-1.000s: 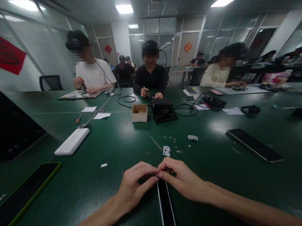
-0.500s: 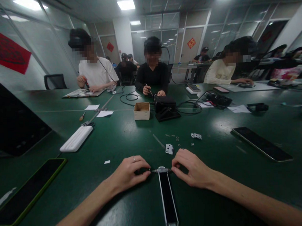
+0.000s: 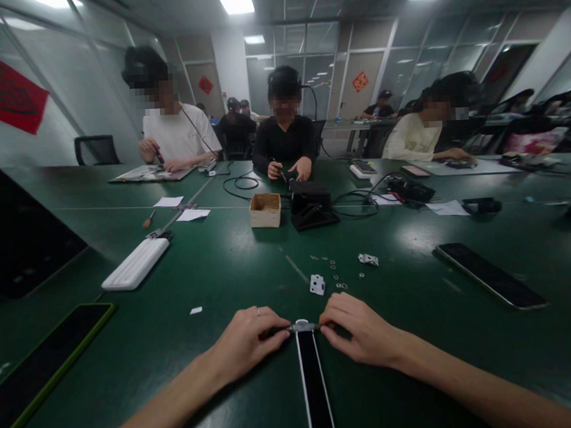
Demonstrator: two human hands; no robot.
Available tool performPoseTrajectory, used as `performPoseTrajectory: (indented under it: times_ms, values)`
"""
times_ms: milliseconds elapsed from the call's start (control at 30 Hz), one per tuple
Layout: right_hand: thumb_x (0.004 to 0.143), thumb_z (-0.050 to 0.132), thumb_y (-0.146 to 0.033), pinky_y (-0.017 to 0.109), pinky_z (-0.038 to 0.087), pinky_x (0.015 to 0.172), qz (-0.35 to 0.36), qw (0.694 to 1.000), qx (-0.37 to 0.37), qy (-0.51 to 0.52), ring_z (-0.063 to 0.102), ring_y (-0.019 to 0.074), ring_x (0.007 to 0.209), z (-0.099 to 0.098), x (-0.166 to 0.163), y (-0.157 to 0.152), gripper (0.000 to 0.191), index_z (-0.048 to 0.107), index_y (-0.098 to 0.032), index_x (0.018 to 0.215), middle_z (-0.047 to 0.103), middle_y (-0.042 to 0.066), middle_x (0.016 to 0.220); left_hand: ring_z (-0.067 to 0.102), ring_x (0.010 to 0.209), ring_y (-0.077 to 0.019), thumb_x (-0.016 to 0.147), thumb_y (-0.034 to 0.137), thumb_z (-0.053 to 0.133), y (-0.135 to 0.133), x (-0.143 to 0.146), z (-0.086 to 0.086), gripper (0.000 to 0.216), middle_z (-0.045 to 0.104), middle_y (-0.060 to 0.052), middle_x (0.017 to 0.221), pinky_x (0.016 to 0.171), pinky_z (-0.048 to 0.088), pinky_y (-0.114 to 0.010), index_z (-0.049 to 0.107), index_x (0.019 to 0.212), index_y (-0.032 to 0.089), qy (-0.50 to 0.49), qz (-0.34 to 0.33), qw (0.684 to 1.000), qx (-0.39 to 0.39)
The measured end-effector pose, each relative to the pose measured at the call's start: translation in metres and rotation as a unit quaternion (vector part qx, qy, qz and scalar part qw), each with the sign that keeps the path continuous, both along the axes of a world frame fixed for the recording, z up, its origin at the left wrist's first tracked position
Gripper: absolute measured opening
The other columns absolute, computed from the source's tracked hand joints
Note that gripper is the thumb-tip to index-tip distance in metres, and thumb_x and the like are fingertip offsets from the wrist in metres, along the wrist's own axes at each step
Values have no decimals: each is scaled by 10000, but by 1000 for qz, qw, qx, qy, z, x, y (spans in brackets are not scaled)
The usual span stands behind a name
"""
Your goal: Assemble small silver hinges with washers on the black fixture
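Observation:
A long narrow bar (image 3: 313, 380), black on its face with silver edges, lies lengthwise before me on the table. Across its far end runs a thin metal rod (image 3: 305, 326). The thumb and fingers of my left hand (image 3: 253, 335) pinch the rod's left end. At the opposite end my right hand (image 3: 359, 329) is closed in a pinch on the rod. Fingertips hide both rod ends. Just beyond my hands lie a small white metal bracket (image 3: 317, 284), another bracket (image 3: 368, 259), and several small rings (image 3: 336, 277).
The green table (image 3: 221, 261) carries a phone (image 3: 489, 274) at right, a green-edged phone (image 3: 50, 369) and a white power bank (image 3: 136, 264) at left. A cardboard box (image 3: 265, 218) and black stand (image 3: 311, 206) stand farther off. Co-workers sit across the table.
My left fingertips have moved in closer to the bar along the rod. The view has shifted slightly. The bar stays between my hands.

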State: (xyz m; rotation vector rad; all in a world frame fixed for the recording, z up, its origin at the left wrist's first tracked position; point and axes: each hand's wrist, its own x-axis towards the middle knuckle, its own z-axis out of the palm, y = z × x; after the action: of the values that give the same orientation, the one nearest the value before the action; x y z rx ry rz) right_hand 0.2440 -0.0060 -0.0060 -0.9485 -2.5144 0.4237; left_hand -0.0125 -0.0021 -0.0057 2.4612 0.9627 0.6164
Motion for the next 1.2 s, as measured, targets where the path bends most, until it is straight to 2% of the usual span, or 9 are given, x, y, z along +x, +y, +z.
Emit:
performPoseTrajectory:
  times_ms: [200,333,433,533,633,767,967,1200]
  values:
    - [814,509,-210,311,380,633,7,997,77,-8,515,163,682,7,5,7,140,636,-152,806,622,54,748,663,725,-165,945,267,505,-2,3,-8,202,704,-36,855,640,512,-249,686,996,195,-21,13,1000,11]
    - [833,471,-178,322,418,665,-77,991,107,-4,539,171,711,21,30,29,168,632,-132,816,629,76,776,663,746,-172,941,297,517,-1,1,-7,196,696,-35,885,650,520,-255,672,1025,212,-15,7,1000,16]
    - [854,480,-175,341,454,713,-141,985,88,-45,559,185,787,25,50,44,163,632,-134,895,635,87,869,661,765,-183,918,292,552,0,0,-6,186,690,-37,920,667,522,-270,663,1048,219,-3,5,1000,21]
    - [886,483,-189,359,474,767,-170,980,61,-77,569,194,871,22,57,50,199,630,-150,1015,621,90,968,658,788,-185,906,278,566,-1,0,-6,190,684,-37,946,683,522,-274,653,1066,224,3,3,1000,24]
    - [917,467,-204,372,483,787,-166,981,33,-96,569,202,919,15,53,49,258,617,-172,1125,607,94,1031,655,799,-188,897,254,576,-1,0,-7,191,680,-38,953,689,522,-280,648,1070,221,11,3,1000,20]
    - [929,476,-212,373,486,763,-160,979,12,-122,567,204,897,12,46,48,249,645,-171,1107,606,100,1025,652,795,-190,882,227,592,0,0,-8,205,674,-40,957,687,520,-287,643,1080,218,24,6,1000,19]
    - [918,510,-218,373,468,742,-147,973,67,-163,573,214,852,16,46,50,200,687,-152,984,633,98,937,652,789,-183,886,241,583,-1,1,-6,194,680,-42,950,693,517,-280,652,1066,215,22,3,999,26]
    - [903,470,-151,350,455,706,-157,972,101,-144,563,200,783,6,49,54,169,636,-120,905,623,102,884,644,809,-194,862,280,619,-2,1,-7,223,669,-43,972,706,520,-297,641,1075,217,7,24,999,20]
